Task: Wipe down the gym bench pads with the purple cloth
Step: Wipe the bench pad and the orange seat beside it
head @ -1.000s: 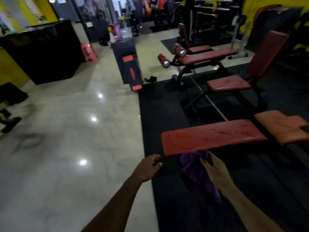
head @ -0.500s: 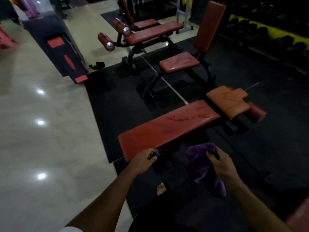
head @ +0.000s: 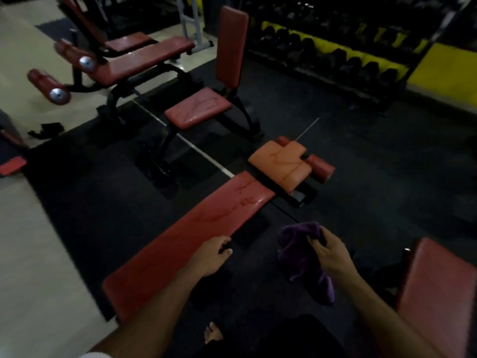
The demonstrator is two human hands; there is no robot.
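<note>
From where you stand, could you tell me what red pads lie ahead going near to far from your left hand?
left hand → long flat pad → orange notched pad → square seat pad → upright back pad

head view | looks forward and down from standing height | near bench pad (head: 188, 239) | floor (head: 361, 202) beyond
</note>
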